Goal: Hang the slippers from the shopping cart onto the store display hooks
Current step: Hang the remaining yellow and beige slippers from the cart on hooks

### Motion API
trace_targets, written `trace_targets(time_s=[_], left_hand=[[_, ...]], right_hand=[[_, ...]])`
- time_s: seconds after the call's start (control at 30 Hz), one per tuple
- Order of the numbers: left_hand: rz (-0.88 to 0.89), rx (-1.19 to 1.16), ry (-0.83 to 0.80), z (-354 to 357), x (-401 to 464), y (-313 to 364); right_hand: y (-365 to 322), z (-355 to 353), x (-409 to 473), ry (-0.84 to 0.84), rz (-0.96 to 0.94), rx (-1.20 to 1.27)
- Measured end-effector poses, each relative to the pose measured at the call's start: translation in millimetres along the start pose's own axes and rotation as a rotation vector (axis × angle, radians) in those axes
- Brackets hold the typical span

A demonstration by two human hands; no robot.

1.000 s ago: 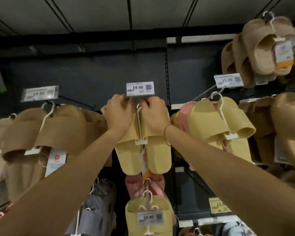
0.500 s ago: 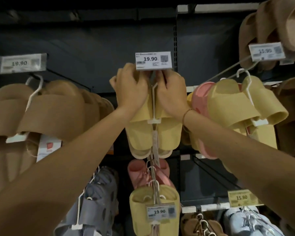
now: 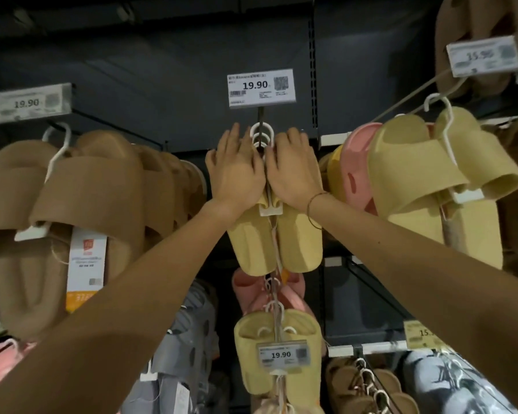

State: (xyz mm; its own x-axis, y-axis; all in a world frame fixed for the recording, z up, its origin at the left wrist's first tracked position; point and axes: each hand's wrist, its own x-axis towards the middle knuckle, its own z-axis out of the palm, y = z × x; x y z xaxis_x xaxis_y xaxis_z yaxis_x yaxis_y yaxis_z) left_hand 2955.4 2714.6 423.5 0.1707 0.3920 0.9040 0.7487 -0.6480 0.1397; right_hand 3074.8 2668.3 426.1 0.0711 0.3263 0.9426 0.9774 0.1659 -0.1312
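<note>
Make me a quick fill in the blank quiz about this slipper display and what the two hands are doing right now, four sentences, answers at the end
1. The price tag right above the hands reads ____.
2. The left hand and right hand press flat on a pair of ____ slippers.
3. The white hanger loops sit on the display hook, so this pair is already ____.
4. The slippers on the hook to the left are ____ in colour.

Answers: 19.90; yellow; hung; brown

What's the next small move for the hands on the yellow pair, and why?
Probably draw both hands back. The white hanger loops already sit over the display hook, and the left hand and right hand press flat on the yellow slippers rather than gripping.
</note>
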Motion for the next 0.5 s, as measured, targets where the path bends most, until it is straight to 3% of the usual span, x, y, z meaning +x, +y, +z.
trace_targets(time_s=[0.13, 0.27, 0.37, 0.5], left_hand=[[0.017, 0.112, -0.080, -2.8, -27.9, 10.7], [-0.015, 0.138, -0.204, -9.8, -76.9, 27.4], [0.040, 0.323, -0.380, -26.8, -120.4, 40.5], [0.138, 0.698, -0.598, -69.8, -155.8, 93.4]], right_hand=[[10.6, -7.1, -38.7, -0.141, -0.112, -0.151], [20.0, -35.2, -85.6, -0.386, -0.095, -0.078], [16.5, -86.8, -112.0, -0.618, -0.124, -0.011], [20.6, -159.8, -142.5, -1.009, 0.011, 0.162]])
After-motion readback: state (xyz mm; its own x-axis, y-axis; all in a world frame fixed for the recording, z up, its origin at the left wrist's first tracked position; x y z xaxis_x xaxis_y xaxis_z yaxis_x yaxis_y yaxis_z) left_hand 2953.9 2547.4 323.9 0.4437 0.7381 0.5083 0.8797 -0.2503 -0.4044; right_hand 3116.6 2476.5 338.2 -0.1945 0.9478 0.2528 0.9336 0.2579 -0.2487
